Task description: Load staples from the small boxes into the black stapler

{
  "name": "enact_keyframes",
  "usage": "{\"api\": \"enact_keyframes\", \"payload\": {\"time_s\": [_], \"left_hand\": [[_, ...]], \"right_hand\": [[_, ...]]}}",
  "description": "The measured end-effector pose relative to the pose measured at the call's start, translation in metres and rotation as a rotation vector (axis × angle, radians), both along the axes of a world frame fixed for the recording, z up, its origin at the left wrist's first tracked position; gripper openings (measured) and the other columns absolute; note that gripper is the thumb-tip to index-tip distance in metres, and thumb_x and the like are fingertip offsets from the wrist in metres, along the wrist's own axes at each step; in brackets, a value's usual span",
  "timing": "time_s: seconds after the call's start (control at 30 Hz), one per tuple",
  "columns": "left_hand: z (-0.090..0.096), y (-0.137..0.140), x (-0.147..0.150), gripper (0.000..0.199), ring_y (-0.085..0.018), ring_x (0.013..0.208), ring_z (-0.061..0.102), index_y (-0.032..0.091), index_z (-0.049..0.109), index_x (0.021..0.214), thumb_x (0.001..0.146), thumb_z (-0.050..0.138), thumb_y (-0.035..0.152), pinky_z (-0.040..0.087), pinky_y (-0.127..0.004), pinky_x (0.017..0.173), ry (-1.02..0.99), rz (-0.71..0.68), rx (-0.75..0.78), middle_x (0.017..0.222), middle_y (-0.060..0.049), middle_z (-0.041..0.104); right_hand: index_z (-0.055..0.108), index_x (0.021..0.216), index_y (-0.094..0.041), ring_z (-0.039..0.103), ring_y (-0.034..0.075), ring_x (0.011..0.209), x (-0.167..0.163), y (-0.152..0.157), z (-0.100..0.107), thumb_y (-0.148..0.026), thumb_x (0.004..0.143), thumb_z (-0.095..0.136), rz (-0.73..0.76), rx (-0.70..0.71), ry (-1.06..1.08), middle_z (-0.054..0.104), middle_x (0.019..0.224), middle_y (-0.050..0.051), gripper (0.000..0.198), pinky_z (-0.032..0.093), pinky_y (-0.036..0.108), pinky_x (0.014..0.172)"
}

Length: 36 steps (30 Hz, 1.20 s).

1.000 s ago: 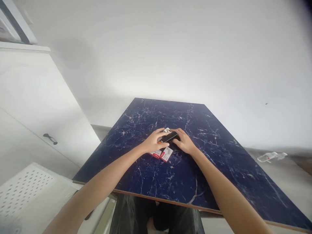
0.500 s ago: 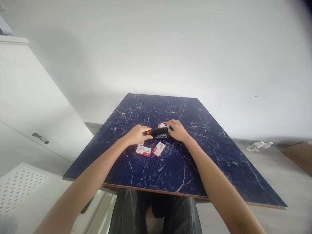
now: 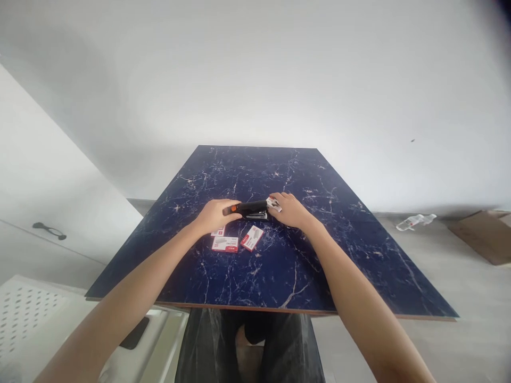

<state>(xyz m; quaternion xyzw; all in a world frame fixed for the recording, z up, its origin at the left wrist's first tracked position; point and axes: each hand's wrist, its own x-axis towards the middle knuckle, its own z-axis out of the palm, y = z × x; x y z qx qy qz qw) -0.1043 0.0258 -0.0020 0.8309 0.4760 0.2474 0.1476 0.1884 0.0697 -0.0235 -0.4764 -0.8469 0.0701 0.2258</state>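
A black stapler (image 3: 254,206) with an orange patch lies crosswise over the table, its metal base showing below. My left hand (image 3: 215,215) is closed around its left end, thumb in front and fingers behind. At the stapler's right end, my right hand (image 3: 290,209) grips a small white and red staple box (image 3: 273,203), partly hidden by the fingers. Nearer to me lie two more red and white staple boxes, one flat (image 3: 224,244) and one slanted (image 3: 252,238). Another such box (image 3: 218,232) is partly covered by my left hand.
The dark blue marbled table (image 3: 259,282) has its far edge near a white wall. A white cabinet (image 3: 48,175) with a dark handle stands left. On the floor to the right are a clear plastic bottle (image 3: 415,222) and a cardboard box (image 3: 485,236).
My right hand has taken hold of the staple box that was behind the stapler and brought it to the stapler's right end. My left hand stays on the stapler. The view has shifted slightly.
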Motion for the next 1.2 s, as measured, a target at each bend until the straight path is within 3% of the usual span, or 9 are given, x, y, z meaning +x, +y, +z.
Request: {"api": "enact_keyframes", "payload": {"time_s": [0.17, 0.27, 0.43, 0.57, 0.7, 0.83, 0.97, 1.1, 1.2], "left_hand": [[0.001, 0.002, -0.003, 0.046, -0.021, 0.078, 0.068, 0.023, 0.07, 0.124, 0.09, 0.06, 0.052, 0.052, -0.033, 0.074, -0.046, 0.019, -0.044, 0.103, -0.007, 0.076], [0.002, 0.003, -0.006, 0.045, -0.023, 0.09, 0.068, 0.023, 0.07, 0.124, 0.089, 0.061, 0.049, 0.052, -0.035, 0.084, -0.062, -0.026, -0.051, 0.11, -0.006, 0.075], [-0.001, 0.006, -0.011, 0.046, -0.02, 0.08, 0.066, 0.024, 0.069, 0.124, 0.087, 0.063, 0.05, 0.051, -0.032, 0.079, -0.092, 0.014, -0.083, 0.096, -0.004, 0.074], [-0.007, 0.01, -0.014, 0.048, -0.018, 0.07, 0.062, 0.024, 0.068, 0.126, 0.088, 0.063, 0.052, 0.049, -0.03, 0.071, -0.135, 0.094, -0.077, 0.082, -0.001, 0.071], [-0.009, 0.011, -0.013, 0.046, -0.017, 0.068, 0.062, 0.025, 0.065, 0.129, 0.089, 0.062, 0.048, 0.049, -0.029, 0.069, -0.144, 0.092, -0.102, 0.078, 0.0, 0.068], [-0.006, 0.01, -0.011, 0.045, -0.018, 0.069, 0.063, 0.024, 0.061, 0.131, 0.092, 0.057, 0.046, 0.048, -0.029, 0.068, -0.126, 0.062, -0.112, 0.078, 0.0, 0.069], [-0.006, 0.012, -0.012, 0.049, -0.018, 0.065, 0.062, 0.022, 0.056, 0.135, 0.093, 0.053, 0.048, 0.046, -0.029, 0.065, -0.1, 0.059, -0.155, 0.074, 0.001, 0.068], [-0.009, 0.013, -0.015, 0.047, -0.018, 0.068, 0.063, 0.024, 0.056, 0.134, 0.094, 0.053, 0.048, 0.047, -0.03, 0.069, -0.142, 0.033, -0.176, 0.078, 0.0, 0.068], [-0.011, 0.013, -0.016, 0.047, -0.017, 0.062, 0.061, 0.024, 0.056, 0.135, 0.094, 0.055, 0.047, 0.047, -0.03, 0.066, -0.15, 0.042, -0.192, 0.072, 0.002, 0.065]], "right_hand": [[0.064, 0.096, -0.019, 0.058, 0.021, 0.076, 0.003, -0.021, 0.031, -0.04, 0.097, 0.048, -0.047, 0.148, 0.192, 0.064, 0.084, 0.006, 0.027, 0.044, 0.032, 0.072], [0.062, 0.075, -0.02, 0.052, 0.016, 0.064, -0.012, -0.039, 0.045, -0.033, 0.097, 0.046, 0.08, 0.16, 0.195, 0.059, 0.069, 0.002, 0.03, 0.039, 0.029, 0.065], [0.07, 0.101, -0.022, 0.063, 0.019, 0.078, -0.046, -0.064, 0.04, -0.033, 0.09, 0.058, 0.446, 0.02, 0.053, 0.07, 0.088, 0.003, 0.019, 0.044, 0.03, 0.073], [0.073, 0.1, -0.022, 0.064, 0.023, 0.082, -0.053, -0.06, 0.026, -0.037, 0.089, 0.063, 0.375, -0.012, -0.015, 0.069, 0.091, 0.007, 0.021, 0.046, 0.033, 0.073], [0.071, 0.107, -0.022, 0.062, 0.025, 0.093, -0.05, -0.054, 0.026, -0.033, 0.094, 0.057, 0.267, 0.073, 0.037, 0.066, 0.102, 0.01, 0.022, 0.049, 0.038, 0.083], [0.065, 0.123, -0.024, 0.06, 0.027, 0.104, -0.066, -0.07, 0.025, -0.047, 0.093, 0.061, 0.493, 0.078, 0.09, 0.067, 0.112, 0.01, 0.038, 0.047, 0.042, 0.095], [0.065, 0.124, -0.024, 0.064, 0.025, 0.091, -0.081, -0.082, 0.019, -0.049, 0.09, 0.065, 0.627, -0.002, 0.084, 0.07, 0.098, 0.007, 0.042, 0.047, 0.041, 0.092], [0.067, 0.12, -0.023, 0.065, 0.022, 0.088, -0.059, -0.069, 0.032, -0.04, 0.096, 0.057, 0.553, -0.1, 0.188, 0.071, 0.096, 0.005, 0.031, 0.049, 0.037, 0.085], [0.069, 0.114, -0.025, 0.066, 0.024, 0.095, -0.03, -0.054, 0.043, -0.04, 0.088, 0.066, 0.456, -0.189, 0.166, 0.071, 0.107, 0.005, 0.03, 0.051, 0.037, 0.084]]}}
